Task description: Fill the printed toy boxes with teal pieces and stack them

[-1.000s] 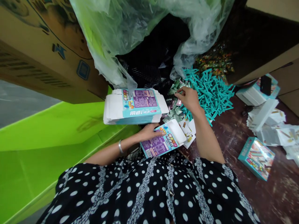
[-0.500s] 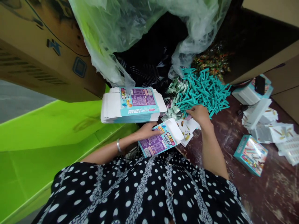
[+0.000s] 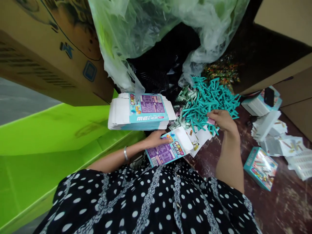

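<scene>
Green container at left, largest. Printed cardboard box far left; translucent plastic bag far center. Pile of teal pieces right of center, stack of cartons to its left. Single carton nearer than stack, white end toward right; left hand grips it, thumb on top. Right hand at teal pile's near right side, fingers pinched on small pink packet.

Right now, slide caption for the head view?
Left hand holds a carton; right hand pinches a pink item by teal pieces.
</scene>
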Available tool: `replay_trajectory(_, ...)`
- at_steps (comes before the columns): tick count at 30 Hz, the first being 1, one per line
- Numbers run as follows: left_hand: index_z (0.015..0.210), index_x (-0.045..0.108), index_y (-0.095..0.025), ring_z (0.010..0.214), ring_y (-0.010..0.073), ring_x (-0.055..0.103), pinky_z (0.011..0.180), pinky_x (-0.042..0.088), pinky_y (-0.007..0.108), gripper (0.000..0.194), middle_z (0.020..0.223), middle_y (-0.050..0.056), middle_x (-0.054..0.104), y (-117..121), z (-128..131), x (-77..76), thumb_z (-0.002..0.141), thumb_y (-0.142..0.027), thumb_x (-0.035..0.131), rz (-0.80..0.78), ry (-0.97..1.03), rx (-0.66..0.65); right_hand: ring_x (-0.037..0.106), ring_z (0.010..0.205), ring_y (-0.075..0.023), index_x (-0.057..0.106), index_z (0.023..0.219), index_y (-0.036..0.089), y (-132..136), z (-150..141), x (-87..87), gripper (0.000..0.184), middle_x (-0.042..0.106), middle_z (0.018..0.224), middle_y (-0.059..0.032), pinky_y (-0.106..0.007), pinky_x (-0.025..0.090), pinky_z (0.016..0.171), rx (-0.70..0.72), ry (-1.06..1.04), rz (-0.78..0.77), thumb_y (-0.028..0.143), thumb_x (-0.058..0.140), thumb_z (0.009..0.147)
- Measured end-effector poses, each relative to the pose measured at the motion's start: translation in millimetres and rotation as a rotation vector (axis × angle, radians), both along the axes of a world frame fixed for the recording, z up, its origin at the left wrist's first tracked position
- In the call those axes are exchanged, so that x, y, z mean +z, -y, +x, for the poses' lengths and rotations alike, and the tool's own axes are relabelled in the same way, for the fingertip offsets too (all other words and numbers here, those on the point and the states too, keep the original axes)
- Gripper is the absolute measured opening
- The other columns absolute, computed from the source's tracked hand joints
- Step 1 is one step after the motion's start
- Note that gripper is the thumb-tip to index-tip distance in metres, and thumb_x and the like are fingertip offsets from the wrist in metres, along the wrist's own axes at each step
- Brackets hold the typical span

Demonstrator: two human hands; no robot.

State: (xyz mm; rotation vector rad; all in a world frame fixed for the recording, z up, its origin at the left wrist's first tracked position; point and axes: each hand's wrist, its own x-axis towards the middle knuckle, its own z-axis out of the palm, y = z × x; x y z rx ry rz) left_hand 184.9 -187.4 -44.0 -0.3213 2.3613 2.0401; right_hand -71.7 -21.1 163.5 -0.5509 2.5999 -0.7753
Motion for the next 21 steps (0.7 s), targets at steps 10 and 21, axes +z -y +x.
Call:
replay_trajectory(10,0.101,0.078,-0.02,0.102,0.0339,0.074,0.09,0.056,0.043,0.053,0.11,0.013,0.082,-1.6,-2.4,-4.4,0.081,-0.069,0.08,0.032,-0.034,0.019,0.053,0.063,-0.016,0.058,0.068,0.02,109.3,-5.8,-25.2,0.027,0.06,0.062,-0.0008,-0.027,0.036,0.064,0.572,-0.438,0.175,0.036,0.072,0.084)
replay_trajectory(21,0.094,0.078,-0.021,0.094,0.0327,0.075,0.08,0.054,0.038,0.051,0.101,0.011,0.083,-2.1,-1.7,-6.3,0.08,-0.069,0.083,0.054,-0.064,0.059,0.076,0.088,-0.0295,0.085,0.097,0.01,154.4,-5.6,-30.0,0.019,0.084,0.097,-0.0188,-0.032,0.044,0.071,0.787,-0.629,0.763,0.024,0.073,0.094)
